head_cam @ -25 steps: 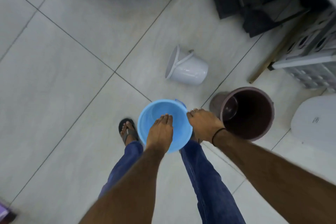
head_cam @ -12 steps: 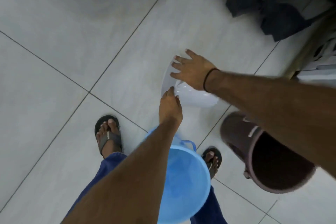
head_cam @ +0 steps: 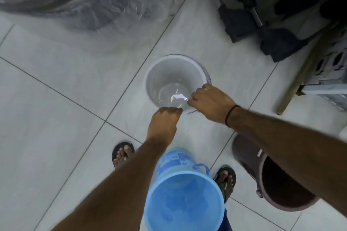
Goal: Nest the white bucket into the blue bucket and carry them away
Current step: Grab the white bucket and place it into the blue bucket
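The white bucket stands upright on the tiled floor, mouth up, empty inside. Both hands grip its near rim: my left hand closed on the near-left edge, my right hand closed on the near-right edge where the thin wire handle hangs. The blue bucket stands open and empty between my feet, below my left forearm, its blue handle folded at the far right side. Neither hand touches the blue bucket.
A brown bucket stands at the right under my right forearm. A plastic-wrapped bulky object fills the top left. Dark gear and a grey crate crowd the top right. My sandalled feet flank the blue bucket.
The white bucket went from lying on its side to standing upright. Both hands left the blue bucket, reached forward and closed on the white bucket's rim.
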Motion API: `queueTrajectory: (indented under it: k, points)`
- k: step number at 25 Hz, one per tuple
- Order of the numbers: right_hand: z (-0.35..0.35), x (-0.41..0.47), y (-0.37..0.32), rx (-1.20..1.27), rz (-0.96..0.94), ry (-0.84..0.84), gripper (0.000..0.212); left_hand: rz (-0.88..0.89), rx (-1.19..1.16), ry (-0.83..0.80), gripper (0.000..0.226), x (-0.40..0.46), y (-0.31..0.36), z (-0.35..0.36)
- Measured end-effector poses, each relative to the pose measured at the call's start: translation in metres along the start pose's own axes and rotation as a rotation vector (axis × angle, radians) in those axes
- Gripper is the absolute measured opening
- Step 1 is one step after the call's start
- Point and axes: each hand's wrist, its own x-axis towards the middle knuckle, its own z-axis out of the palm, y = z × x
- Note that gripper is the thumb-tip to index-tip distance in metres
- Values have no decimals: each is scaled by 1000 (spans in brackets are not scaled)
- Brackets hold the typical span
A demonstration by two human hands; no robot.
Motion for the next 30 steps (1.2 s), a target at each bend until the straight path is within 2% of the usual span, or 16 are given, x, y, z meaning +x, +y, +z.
queueTrajectory:
  k: [3,8,13,17,20,24,30]
  points:
    - [29,0,-26,11,23,58,37,98,164,-82,29,0,-13,9]
    - [80,-4,-63,33,33,51,33,256,343,-173,26,-9,-18,52]
    - [92,-17,-90,98,104,-33,38,275,438,-291,23,-27,-17,67]
    - [90,-31,-83,149,188,11,40,277,460,-214,35,-26,-30,60]
    - [97,-41,-67,90,147,-19,37,345,551,-243,41,-17,-45,55]
    - [110,-42,-68,85,105,-142,28,468,703,-250,29,-12,-56,57]
    - [88,-56,-65,117,145,-57,24,492,750,-220,24,-33,-52,32]
